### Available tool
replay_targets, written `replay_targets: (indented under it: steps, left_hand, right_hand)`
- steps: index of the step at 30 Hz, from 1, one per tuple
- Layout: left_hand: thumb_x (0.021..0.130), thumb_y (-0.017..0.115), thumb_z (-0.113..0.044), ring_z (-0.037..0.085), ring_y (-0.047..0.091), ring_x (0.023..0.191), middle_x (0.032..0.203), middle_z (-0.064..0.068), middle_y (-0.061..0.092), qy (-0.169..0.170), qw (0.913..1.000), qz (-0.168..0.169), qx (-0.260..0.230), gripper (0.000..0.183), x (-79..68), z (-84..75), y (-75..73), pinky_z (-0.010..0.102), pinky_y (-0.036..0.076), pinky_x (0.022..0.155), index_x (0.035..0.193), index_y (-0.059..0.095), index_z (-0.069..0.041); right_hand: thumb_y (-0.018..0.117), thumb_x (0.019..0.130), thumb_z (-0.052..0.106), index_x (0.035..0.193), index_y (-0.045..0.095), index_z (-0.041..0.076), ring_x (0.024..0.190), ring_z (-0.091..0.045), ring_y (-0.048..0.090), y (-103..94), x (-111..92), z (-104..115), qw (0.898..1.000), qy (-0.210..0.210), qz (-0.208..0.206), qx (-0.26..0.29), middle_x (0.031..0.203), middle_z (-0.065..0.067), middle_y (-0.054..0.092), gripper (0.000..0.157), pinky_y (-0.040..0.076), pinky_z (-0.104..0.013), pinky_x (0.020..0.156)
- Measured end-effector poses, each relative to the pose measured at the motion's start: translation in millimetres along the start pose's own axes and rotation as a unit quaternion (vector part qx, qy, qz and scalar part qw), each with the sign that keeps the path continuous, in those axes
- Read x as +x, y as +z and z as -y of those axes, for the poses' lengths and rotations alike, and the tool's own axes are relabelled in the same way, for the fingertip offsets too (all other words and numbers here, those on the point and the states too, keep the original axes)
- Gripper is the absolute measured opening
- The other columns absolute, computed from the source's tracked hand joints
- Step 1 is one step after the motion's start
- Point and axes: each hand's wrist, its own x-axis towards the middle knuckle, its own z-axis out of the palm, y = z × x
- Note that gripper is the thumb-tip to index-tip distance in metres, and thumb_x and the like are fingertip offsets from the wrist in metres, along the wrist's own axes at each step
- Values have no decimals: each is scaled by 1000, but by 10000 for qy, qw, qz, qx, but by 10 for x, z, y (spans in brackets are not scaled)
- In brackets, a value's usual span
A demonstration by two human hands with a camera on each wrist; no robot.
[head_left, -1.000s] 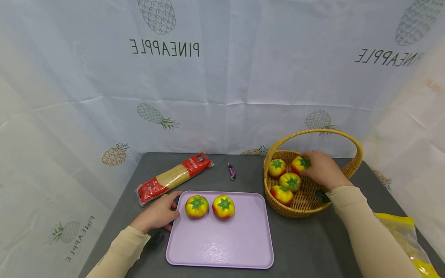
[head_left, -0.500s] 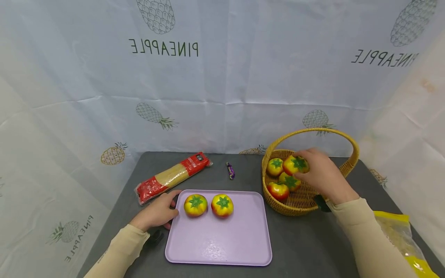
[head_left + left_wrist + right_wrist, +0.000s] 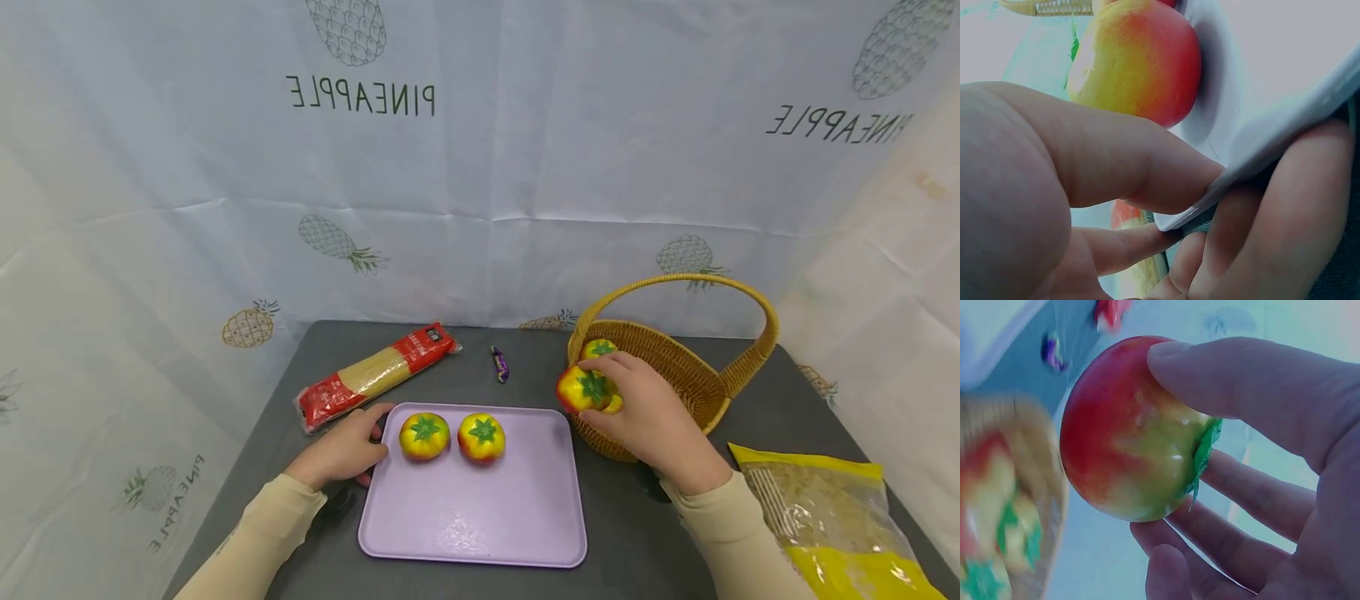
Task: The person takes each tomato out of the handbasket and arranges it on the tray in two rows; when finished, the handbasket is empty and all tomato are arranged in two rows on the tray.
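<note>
In the head view my right hand (image 3: 656, 421) pinches a red-and-yellow persimmon (image 3: 576, 389) with a green leafy top, thumb and fingertips on its sides. It is held over the left rim of a wicker basket (image 3: 675, 354). More persimmons (image 3: 1022, 531) lie in the basket, partly hidden by the hand in the head view. My left hand (image 3: 341, 450) grips the left edge of a lilac tray (image 3: 472, 521), thumb on the rim and fingers beneath, as the left wrist view shows. Two persimmons, a left one (image 3: 424, 436) and a right one (image 3: 482, 438), sit side by side on the tray.
A red-ended packet of long noodles (image 3: 378, 375) lies behind the tray on the left. One purple-wrapped candy (image 3: 500, 365) rests at the back centre. At the right is a clear bag with yellow ends (image 3: 832, 508). The basket's tall handle (image 3: 675, 277) arches over it.
My right hand has lifted a persimmon from the basket's middle and carried it left and nearer, to the basket's left rim. The left hand keeps its grip on the tray.
</note>
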Motion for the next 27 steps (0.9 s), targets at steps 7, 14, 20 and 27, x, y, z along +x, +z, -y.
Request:
replay_targets:
  steps: [7, 14, 20, 27]
  left_hand:
    - [93, 72, -6, 26, 65, 67, 114, 18, 55, 5, 10000, -20, -36, 75, 7, 17, -6, 35, 63, 52, 162, 44, -10]
    - [93, 72, -5, 26, 65, 64, 114, 18, 55, 19, 10000, -29, -84, 74, 2, 23, -5, 35, 63, 52, 162, 45, -11]
    - [93, 73, -6, 26, 65, 65, 114, 18, 55, 23, 9999, -2, -103, 74, 7, 29, -1, 35, 63, 52, 162, 45, -11]
    - [93, 73, -5, 27, 65, 66, 114, 18, 55, 7, 9999, 28, -163, 74, 13, 30, -5, 36, 63, 52, 162, 45, -11]
  right_hand:
    - [95, 81, 17, 136, 71, 13, 121, -29, 65, 425, -18, 197, 9990, 95, 213, 388, 133, -7, 68, 60, 62, -52, 101]
    - [96, 80, 18, 134, 72, 15, 123, -28, 64, 661, -34, 275, 9984, 199, 422, 325, 129, -4, 68, 59, 62, -51, 105]
    - [96, 80, 18, 132, 73, 14, 120, -27, 65, 739, -59, 279, 9982, 202, 531, 178, 125, -4, 69, 57, 62, -49, 104]
    - [96, 79, 17, 130, 74, 13, 116, -25, 66, 790, -55, 275, 9985, 129, 536, 62, 122, -4, 70, 56, 63, -47, 101]
